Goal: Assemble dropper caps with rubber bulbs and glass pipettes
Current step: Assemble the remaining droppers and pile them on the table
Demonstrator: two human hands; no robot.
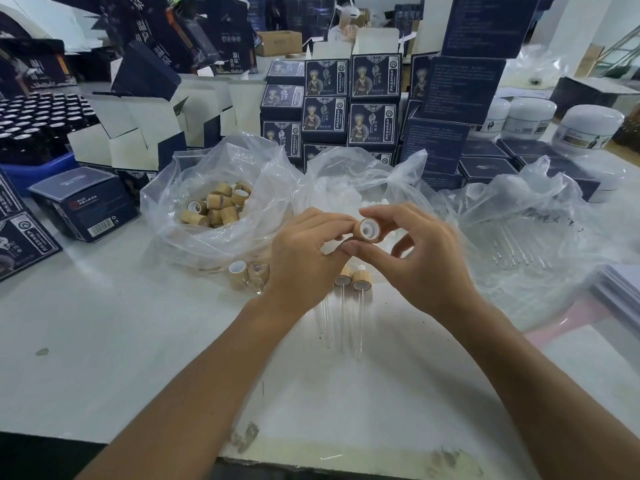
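White table, both hands pinching one bamboo cap between bags.

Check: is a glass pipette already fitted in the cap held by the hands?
No, the cap shows only its open white inside, with no glass tube sticking out.

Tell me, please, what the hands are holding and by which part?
The right hand pinches a bamboo cap by its side wall; the left hand grips its far end.

dark boxes, print too small to read
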